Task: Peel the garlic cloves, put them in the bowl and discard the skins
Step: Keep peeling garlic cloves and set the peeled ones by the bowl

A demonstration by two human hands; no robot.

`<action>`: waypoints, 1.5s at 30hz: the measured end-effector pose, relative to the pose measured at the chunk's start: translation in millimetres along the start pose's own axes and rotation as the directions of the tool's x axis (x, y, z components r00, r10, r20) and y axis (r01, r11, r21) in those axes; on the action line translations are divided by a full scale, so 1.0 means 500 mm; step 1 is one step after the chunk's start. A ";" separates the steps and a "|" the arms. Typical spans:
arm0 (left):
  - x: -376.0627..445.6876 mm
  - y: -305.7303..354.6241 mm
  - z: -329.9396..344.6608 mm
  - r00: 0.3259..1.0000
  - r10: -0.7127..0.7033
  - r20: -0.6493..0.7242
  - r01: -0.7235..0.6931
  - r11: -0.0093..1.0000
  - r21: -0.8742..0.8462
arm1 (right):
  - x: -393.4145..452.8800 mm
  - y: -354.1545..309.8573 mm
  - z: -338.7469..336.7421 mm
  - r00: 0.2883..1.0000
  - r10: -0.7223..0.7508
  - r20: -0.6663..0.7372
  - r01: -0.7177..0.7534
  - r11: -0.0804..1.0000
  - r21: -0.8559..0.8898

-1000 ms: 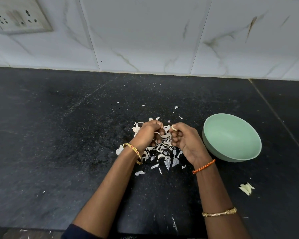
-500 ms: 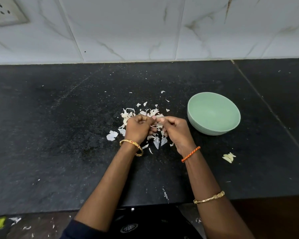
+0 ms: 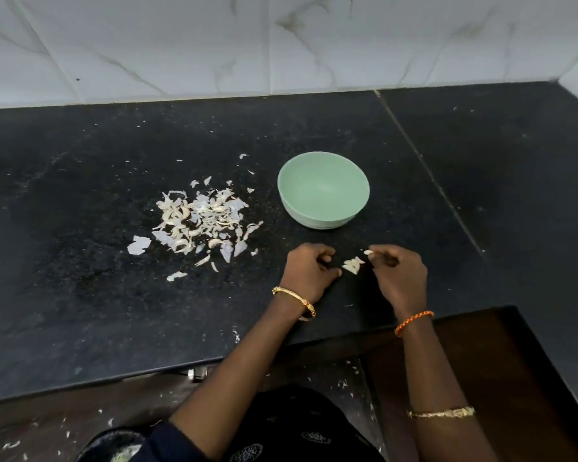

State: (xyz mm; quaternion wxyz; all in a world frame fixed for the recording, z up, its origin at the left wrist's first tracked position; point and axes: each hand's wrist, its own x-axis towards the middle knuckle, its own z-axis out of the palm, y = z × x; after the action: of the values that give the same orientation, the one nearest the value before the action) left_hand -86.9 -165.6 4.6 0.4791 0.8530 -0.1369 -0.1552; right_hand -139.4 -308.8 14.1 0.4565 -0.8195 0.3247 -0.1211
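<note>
A small heap of peeled garlic cloves (image 3: 352,265) lies on the black counter, just in front of the pale green bowl (image 3: 317,221), which holds nothing. My right hand (image 3: 400,276) pinches one small white clove (image 3: 367,252) at its fingertips, right of the heap. My left hand (image 3: 309,271) rests on the counter left of the heap with its fingers curled and its thumb tip near the cloves; nothing shows in its grip. A spread pile of papery garlic skins (image 3: 201,221) lies to the left of the bowl.
The black stone counter (image 3: 80,295) ends at a front edge near my wrists and meets a white marble-tiled wall (image 3: 281,45) behind. A seam runs diagonally right of the bowl. Skin scraps speckle the floor (image 3: 47,428) below. A dark brown surface (image 3: 481,361) sits lower right.
Both hands have left the skin pile and moved right to the heap of peeled cloves before the bowl. The view has shifted right and down, so the skin pile lies uncovered.
</note>
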 end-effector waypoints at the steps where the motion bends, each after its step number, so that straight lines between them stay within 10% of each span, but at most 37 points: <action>1: 0.001 0.008 0.010 1.000 0.020 -0.003 -0.020 0.998 0.063 | 0.005 0.008 -0.003 1.000 -0.015 0.011 0.015 1.000 -0.015; 13: 0.000 0.020 0.035 0.999 0.028 -0.043 -0.028 1.000 0.008 | 0.015 0.024 -0.004 0.988 -0.104 0.116 0.112 0.992 -0.060; 18: -0.016 -0.003 -0.030 0.950 -0.036 -0.309 0.011 0.996 -0.083 | -0.008 -0.044 0.014 0.984 -0.175 -0.011 0.175 0.977 0.123; 25: -0.040 -0.085 -0.198 0.812 -0.128 -0.569 0.195 0.979 0.058 | -0.055 -0.188 0.159 0.788 -0.387 0.479 0.323 0.922 0.213; 30: -0.041 -0.154 -0.282 0.725 -0.231 -0.649 0.362 0.929 0.073 | -0.049 -0.245 0.307 0.672 -0.500 0.546 0.545 0.834 0.093; 34: -0.027 -0.187 -0.313 0.741 -0.220 -0.634 0.312 0.950 0.034 | -0.041 -0.253 0.381 0.591 -0.526 0.611 0.684 0.729 -0.034; 45: 0.029 -0.201 -0.370 0.845 -0.180 -0.504 0.242 0.968 0.060 | -0.039 -0.254 0.440 0.668 -0.496 0.555 0.670 0.726 -0.157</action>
State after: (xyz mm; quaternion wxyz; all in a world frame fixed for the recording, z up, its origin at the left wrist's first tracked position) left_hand 8.2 22.6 7.2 0.4254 0.9015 0.0757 0.0251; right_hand 8.3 -101.9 -1.1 0.3043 -0.9503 -0.0663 0.0015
